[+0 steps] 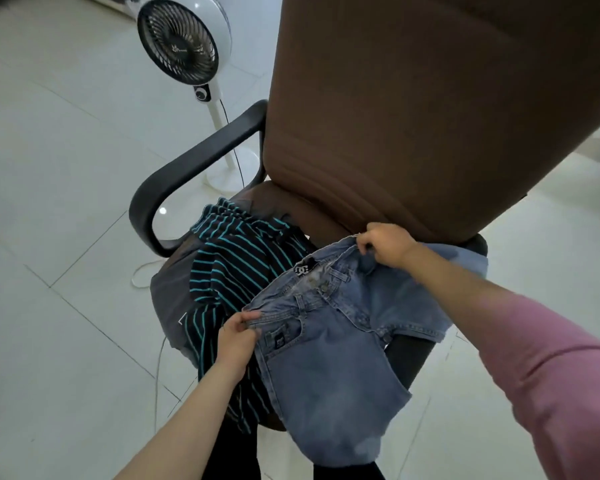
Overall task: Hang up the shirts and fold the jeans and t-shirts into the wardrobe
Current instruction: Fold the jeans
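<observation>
Clearly the biggest thing in view is the brown office chair [413, 116], its tall back filling the frame from twelve to three o'clock and its black armrest [187, 168] curving out at about ten o'clock. On its seat, near the centre, lies a black shirt with teal stripes [229, 268], trailing over the seat's front edge toward seven o'clock. Just beside it, at about five o'clock, a pair of short blue jeans [329, 341] is held up by the waistband, touching the striped shirt along one side, the legs hanging free. A white standing fan [179, 46] stands on the pale tiled floor [49, 150] at eleven o'clock, well apart from the clothes. Smallest are the hands: the left hand [238, 336] pinches the near end of the waistband and the right hand [385, 247], in a pink sleeve, grips the far end close to the chair back. No wardrobe shows. Folding seems barely begun; done well, it likely calls for keeping the waistband taut and level, shaking the legs straight, then bringing one leg over the other so the seams align before folding crosswise.
</observation>
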A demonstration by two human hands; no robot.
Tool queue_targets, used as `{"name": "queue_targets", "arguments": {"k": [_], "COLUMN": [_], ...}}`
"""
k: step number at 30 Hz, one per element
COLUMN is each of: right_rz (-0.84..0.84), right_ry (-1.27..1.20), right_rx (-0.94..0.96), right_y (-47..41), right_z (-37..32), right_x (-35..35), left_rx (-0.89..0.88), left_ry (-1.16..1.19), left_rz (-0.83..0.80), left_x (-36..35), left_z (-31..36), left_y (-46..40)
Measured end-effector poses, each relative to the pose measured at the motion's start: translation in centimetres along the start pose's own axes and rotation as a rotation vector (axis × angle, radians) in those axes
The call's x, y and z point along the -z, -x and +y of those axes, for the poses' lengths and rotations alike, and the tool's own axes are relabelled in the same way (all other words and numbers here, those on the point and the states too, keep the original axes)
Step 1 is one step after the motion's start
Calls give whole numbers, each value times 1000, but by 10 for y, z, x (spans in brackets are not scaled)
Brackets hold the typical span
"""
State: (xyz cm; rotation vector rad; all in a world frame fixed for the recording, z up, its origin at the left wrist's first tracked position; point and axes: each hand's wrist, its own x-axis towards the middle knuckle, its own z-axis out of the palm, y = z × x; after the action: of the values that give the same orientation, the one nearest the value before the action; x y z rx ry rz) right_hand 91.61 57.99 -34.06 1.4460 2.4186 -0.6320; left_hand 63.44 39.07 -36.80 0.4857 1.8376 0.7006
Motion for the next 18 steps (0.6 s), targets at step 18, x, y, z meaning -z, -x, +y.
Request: {"name": "queue_targets", "arguments": {"k": [18], "right_rz": [810], "right_ry": [-110], "right_rx": [-410], "right_y": [251], "right_z": [-121], "right_x": [121], "left_rx": [-756], "left_ry": [84], "left_rz": [-447], "left_x": [67], "left_z": [129], "left_y": [142]}}
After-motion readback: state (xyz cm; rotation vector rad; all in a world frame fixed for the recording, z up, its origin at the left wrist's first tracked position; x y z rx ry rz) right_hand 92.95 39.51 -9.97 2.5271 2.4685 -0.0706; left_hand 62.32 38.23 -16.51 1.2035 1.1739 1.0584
